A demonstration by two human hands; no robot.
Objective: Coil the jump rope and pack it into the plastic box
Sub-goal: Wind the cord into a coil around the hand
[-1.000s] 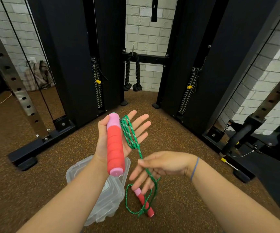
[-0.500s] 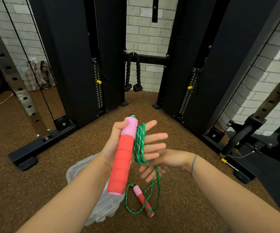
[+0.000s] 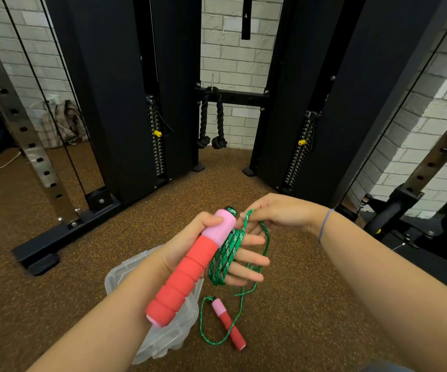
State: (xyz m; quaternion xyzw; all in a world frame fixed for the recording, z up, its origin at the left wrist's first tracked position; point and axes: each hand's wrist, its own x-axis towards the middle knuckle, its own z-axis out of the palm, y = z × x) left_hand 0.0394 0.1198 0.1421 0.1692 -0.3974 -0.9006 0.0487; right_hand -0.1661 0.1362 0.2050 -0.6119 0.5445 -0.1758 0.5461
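Note:
My left hand [image 3: 190, 245] holds one red-and-pink foam handle [image 3: 187, 272] of the jump rope under the thumb, fingers spread. Several loops of green rope [image 3: 225, 256] are wound around those fingers. My right hand [image 3: 278, 213] pinches a strand of the rope just above the left fingertips. The rest of the rope hangs down to the floor, where the second handle [image 3: 229, 323] lies. A clear plastic box [image 3: 168, 336] sits on the floor below my left forearm, partly hidden by it.
Brown speckled gym flooring [image 3: 297, 304] surrounds me. Black cable-machine columns [image 3: 114, 103] stand ahead with a black rope attachment [image 3: 211, 119] hanging between them. A steel rack upright [image 3: 20, 124] is at the left, black machine parts [image 3: 431, 237] at the right.
My right hand has risen from below the left palm to above the left fingertips, carrying a strand of rope up. More rope is wound on the left fingers, and the floor handle has shifted.

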